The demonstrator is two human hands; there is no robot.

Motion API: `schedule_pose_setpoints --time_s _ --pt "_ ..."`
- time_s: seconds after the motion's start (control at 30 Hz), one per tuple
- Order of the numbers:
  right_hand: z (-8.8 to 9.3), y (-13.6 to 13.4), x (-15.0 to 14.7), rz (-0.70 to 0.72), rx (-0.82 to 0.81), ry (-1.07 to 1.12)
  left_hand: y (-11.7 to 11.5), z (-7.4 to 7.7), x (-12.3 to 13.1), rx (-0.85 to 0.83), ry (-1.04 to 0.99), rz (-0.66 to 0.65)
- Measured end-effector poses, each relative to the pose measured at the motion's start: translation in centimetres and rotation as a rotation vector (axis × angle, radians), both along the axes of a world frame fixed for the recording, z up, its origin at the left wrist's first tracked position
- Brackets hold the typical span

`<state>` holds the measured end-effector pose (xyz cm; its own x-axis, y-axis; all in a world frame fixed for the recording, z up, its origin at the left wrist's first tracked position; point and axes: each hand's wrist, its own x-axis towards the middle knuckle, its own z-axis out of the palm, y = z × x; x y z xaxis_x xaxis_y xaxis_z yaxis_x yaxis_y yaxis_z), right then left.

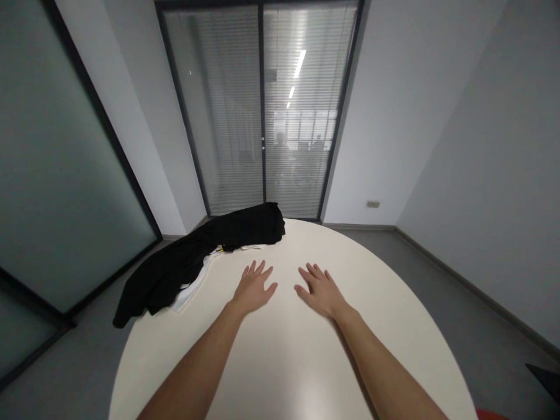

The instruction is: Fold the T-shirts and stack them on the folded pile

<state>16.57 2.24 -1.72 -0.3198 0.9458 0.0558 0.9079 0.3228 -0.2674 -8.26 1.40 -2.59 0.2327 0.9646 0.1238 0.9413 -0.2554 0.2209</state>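
Both hands are stretched forward, palms down, over the white round table (pixel 284 356). My left hand (pixel 252 289) has its fingers spread and holds nothing; it is the nearer one to the black garment (pixel 196 251). My right hand (pixel 321 290) also has its fingers apart, with nothing in it, a short gap to the right of the left. The black garment lies in a long heap along the table's far left edge, part of it hanging over. White cloth (pixel 192 291) shows from under it, with a small yellow spot near the middle.
Beyond the table stands a glazed double door (pixel 262 111) with blinds. A frosted glass panel (pixel 65 157) is on the left, a pale wall (pixel 494 157) on the right, with a small wall socket (pixel 373 204) low down. Something red (pixel 490 415) shows at the bottom right.
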Motion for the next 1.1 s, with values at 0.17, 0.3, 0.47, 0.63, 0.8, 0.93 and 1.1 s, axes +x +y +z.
schedule_pose_setpoints --time_s 0.17,0.3,0.47,0.63,0.8,0.93,1.1 --pt "0.05 -0.05 -0.05 0.027 0.000 -0.028 0.00 0.21 0.14 -0.025 0.005 -0.025" --pt "-0.13 0.06 -0.08 0.026 0.011 -0.035 0.06 0.08 0.22 -0.039 -0.007 -0.029" --pt "-0.14 0.13 -0.11 0.021 0.019 -0.042 0.12 0.05 0.17 -0.039 -0.010 -0.031" --pt "0.14 0.06 -0.21 0.019 0.009 -0.038 0.06 0.19 0.23 -0.043 -0.011 -0.030" --pt "0.03 0.07 -0.13 0.019 0.012 -0.038 -0.08 0.49 0.30 -0.059 -0.017 -0.026" --pt "-0.03 0.08 -0.09 0.020 0.012 -0.035 -0.10 0.59 0.29 -0.065 -0.021 -0.021" --pt "-0.19 0.18 -0.08 0.020 0.013 -0.035 -0.03 0.40 0.27 -0.052 -0.015 -0.023"
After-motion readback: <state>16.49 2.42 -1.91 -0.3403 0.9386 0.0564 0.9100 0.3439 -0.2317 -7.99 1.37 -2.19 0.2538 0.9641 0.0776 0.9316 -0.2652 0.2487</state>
